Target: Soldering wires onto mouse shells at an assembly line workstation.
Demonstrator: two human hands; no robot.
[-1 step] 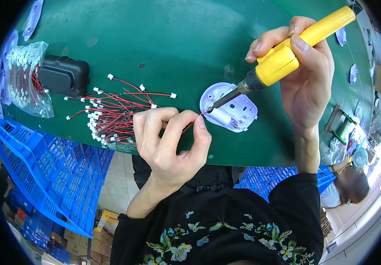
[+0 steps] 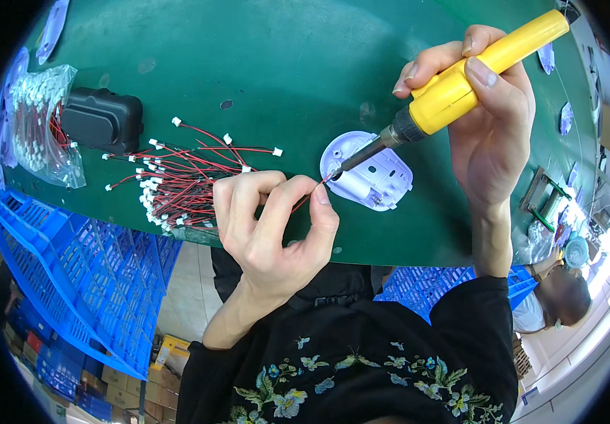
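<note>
My right hand (image 2: 492, 116) is wrapped around a yellow soldering iron (image 2: 446, 102), which slants down to the left. Its dark tip meets the left side of a pale lavender plastic shell (image 2: 383, 173), which lies with its inside facing up. Between thumb and forefinger, my left hand (image 2: 273, 226) pinches a thin red wire (image 2: 324, 179), whose end reaches the iron's tip. The exact contact there is too small to make out. Just left of that hand lies a loose pile of red and black wires with white connectors (image 2: 178, 187), partly hidden behind my fingers.
At the left, a clear bag of similar wires (image 2: 43, 127) rests beside a black plastic case (image 2: 103, 120). Blue crates (image 2: 93, 268) stand below the green table's (image 2: 270, 78) near edge. More lavender parts (image 2: 566, 119) lie far right. Another person (image 2: 556, 297) is at the right.
</note>
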